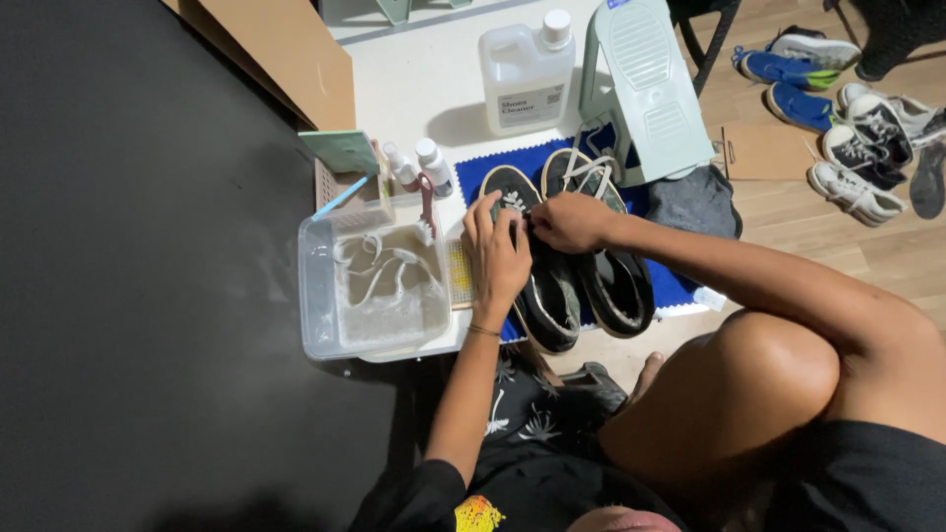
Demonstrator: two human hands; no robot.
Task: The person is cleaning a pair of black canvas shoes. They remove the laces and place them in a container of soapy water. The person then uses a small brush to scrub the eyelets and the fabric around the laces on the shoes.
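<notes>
- Head view shows us bent over a blue mat [493,169], which lies under both hands.
- Left of our hands sits a clear tub [317,296] of cloudy water with white laces [372,264] soaking in it.
- Two black shoes [576,286] lie on the mat beneath our hands.
- Our left hand [496,258] clamps the nearer shoe [544,296] at its tongue.
- Our right hand [572,223], fingers pinched narrow, works at the eyelets; we cannot tell what it grips.
- We judge unlacing is in hand; the next pull needs a steady hold.
</notes>
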